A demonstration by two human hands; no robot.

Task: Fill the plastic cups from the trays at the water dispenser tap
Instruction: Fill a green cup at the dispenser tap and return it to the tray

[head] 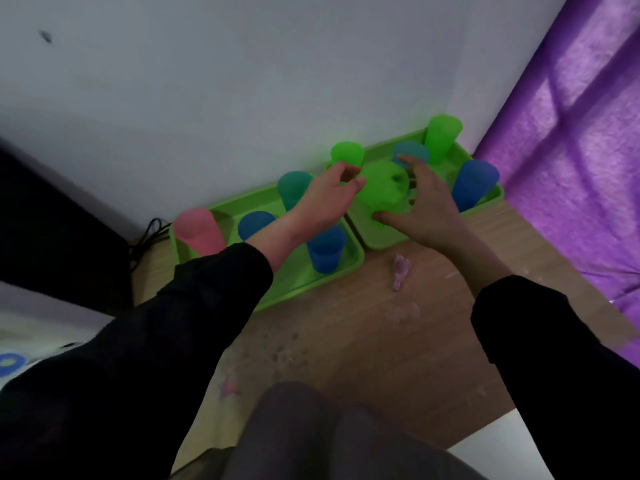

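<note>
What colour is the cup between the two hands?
Green. The cup shows best in the head view.

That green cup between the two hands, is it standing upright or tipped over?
Tipped, it seems: the green cup is gripped by the right hand and leans sideways, unlike the blue cup standing beside it.

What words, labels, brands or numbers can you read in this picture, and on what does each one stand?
No text can be read anywhere.
The cups and trays: plain, no print shows, nor on the green cup that the right hand holds.
The blue mark on the white surface at the lower left: too blurred to tell whether it is lettering.
</note>
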